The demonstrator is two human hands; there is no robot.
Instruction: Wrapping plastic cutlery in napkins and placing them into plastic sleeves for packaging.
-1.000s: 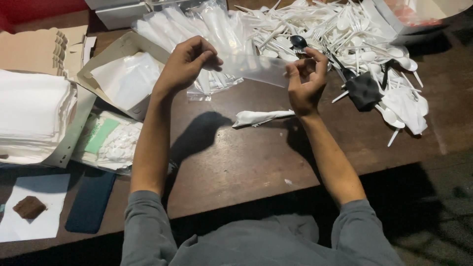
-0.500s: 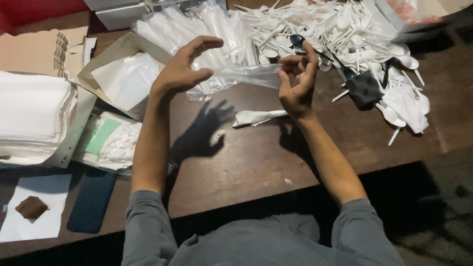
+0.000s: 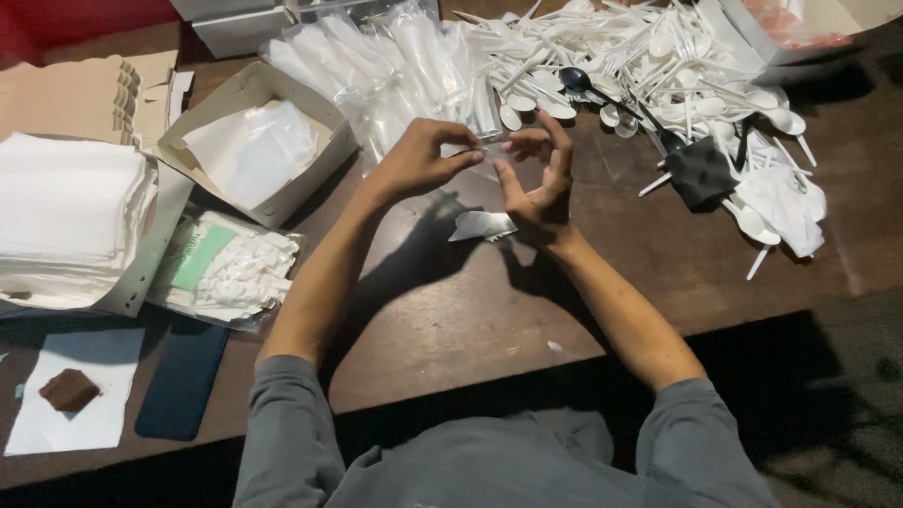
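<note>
My left hand (image 3: pixel 420 160) and my right hand (image 3: pixel 541 179) meet above the brown table (image 3: pixel 451 310). Both pinch a small clear plastic sleeve (image 3: pixel 487 150) between their fingertips. The right hand's other fingers are spread upward. Just below the hands, a white packed cutlery piece (image 3: pixel 482 226) lies on the table. Behind the hands sits a heap of clear plastic sleeves (image 3: pixel 395 66). To its right lies a pile of loose white plastic spoons and forks (image 3: pixel 658 66).
An open cardboard box of white sheets (image 3: pixel 254 141) stands at the left. A stack of white napkins (image 3: pixel 66 216) and a bag of wrapped white items (image 3: pixel 226 268) are near it. A dark phone (image 3: pixel 181 381), a brown lump on paper (image 3: pixel 68 390) and a black cloth (image 3: pixel 704 172) also lie here.
The hands have come close together; the sleeve, earlier stretched wide between them, is now bunched small at the fingertips. The left hand's fingers have closed.
</note>
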